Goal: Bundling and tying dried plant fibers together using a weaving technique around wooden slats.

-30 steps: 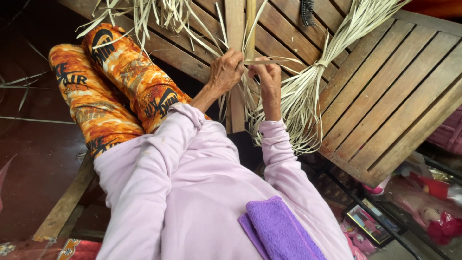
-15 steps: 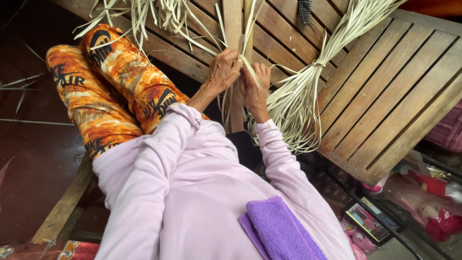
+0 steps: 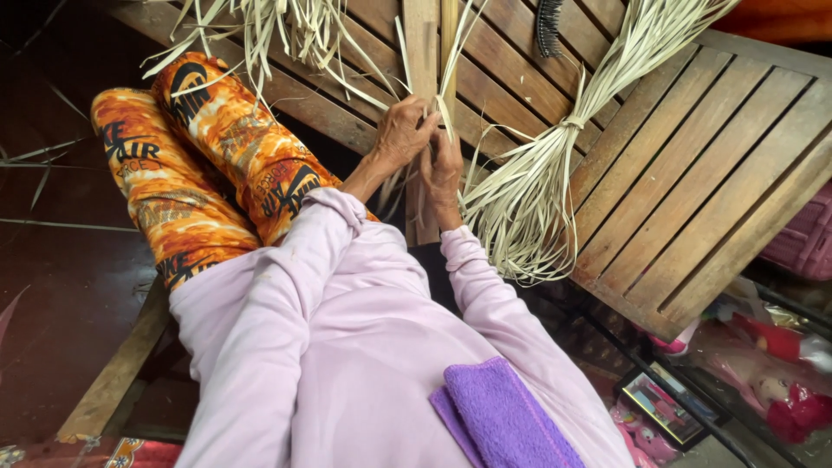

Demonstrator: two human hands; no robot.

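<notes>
Together, both hands around stiff, flat pale palm strips.

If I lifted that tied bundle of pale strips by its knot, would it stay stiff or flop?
Likely floppy: the tied bundle of pale strips fans out and curls loosely below its knot on the slatted wooden platform. Probably light, as the strips look thin and dry. Loose ends might snag or slide out.

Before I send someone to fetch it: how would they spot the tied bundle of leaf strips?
Look at the slatted wooden platform to the right of the hands. The tied bundle of pale leaf strips lies slantwise on it. Unlike the loose strips scattered at top left, it is cinched at the middle by a knot.
</notes>
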